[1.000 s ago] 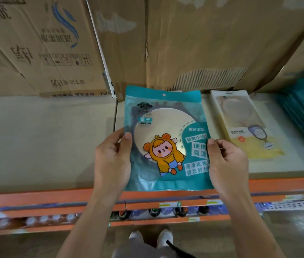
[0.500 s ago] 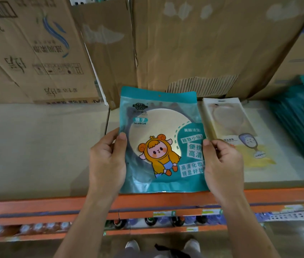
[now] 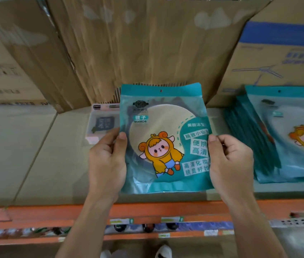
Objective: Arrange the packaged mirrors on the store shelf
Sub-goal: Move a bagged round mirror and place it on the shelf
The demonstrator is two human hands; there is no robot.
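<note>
I hold a teal packaged mirror with a cartoon sheep girl on its front, flat and facing me, just above the shelf board. My left hand grips its left edge and my right hand grips its right edge. A stack of the same teal mirror packages lies on the shelf to the right. A pale packaged item lies on the shelf behind the held package, partly hidden by it.
Brown cardboard boxes stand along the back of the shelf, one with blue print at the right. The orange shelf front rail runs below my hands. A lower shelf with bottles and my shoes show beneath.
The view has swung to the right, so the teal stack now shows fully at the right. The held package has moved right along the shelf and now covers the pale package.
</note>
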